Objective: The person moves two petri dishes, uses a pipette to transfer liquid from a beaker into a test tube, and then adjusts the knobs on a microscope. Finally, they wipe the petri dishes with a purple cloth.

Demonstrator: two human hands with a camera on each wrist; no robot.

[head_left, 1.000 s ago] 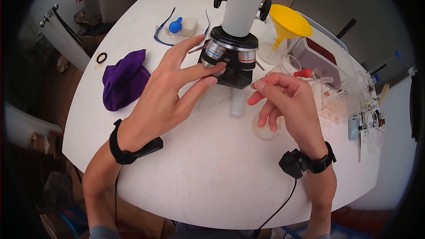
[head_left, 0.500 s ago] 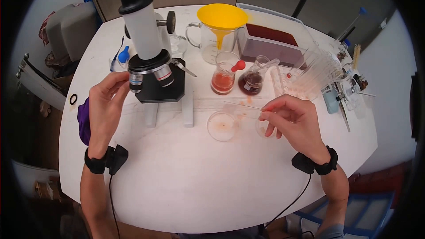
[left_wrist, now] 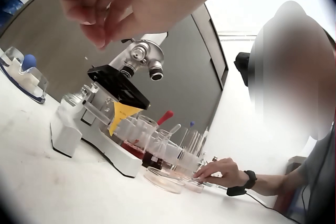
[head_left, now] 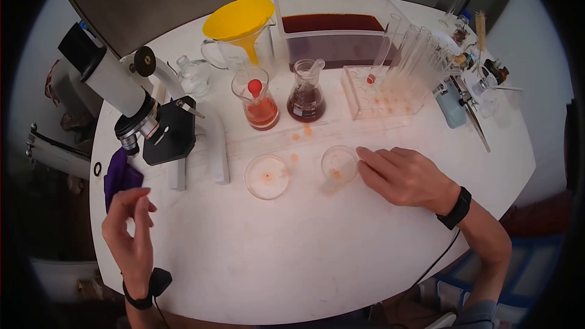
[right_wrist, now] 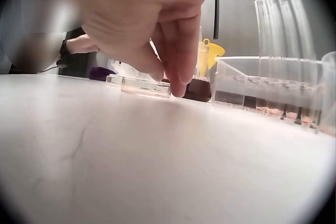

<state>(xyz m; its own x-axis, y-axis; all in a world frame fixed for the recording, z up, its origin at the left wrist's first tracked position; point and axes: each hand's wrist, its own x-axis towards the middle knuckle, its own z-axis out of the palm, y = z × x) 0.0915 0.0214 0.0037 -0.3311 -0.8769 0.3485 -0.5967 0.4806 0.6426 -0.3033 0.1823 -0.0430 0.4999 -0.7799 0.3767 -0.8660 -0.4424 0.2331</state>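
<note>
My left hand (head_left: 130,231) is off the table at the left, fingers loosely bent and holding nothing, below the microscope (head_left: 169,134). At the right, my right hand (head_left: 405,176) has thumb and fingertips together at the rim of a small petri dish (head_left: 339,159). A clear glass slide (head_left: 332,185), faint in the head view, lies across that dish and reaches toward the fingertips, which seem to pinch it. The right wrist view has the fingertips low beside the dish (right_wrist: 144,88), the contact partly hidden. Another petri dish (head_left: 267,176) with an orange stain and dark speck lies left of it.
Behind stand a beaker of red liquid (head_left: 262,112), a flask of dark liquid (head_left: 306,102), a yellow funnel (head_left: 237,21) in a jug, a plastic tub (head_left: 332,45) and a test-tube rack (head_left: 381,99). A purple cloth (head_left: 124,176) lies left; metal tools lie far right.
The head view has turned right. My left hand has left the microscope and drawn back toward the near left. My right hand has lowered the slide from above the table to the small dish.
</note>
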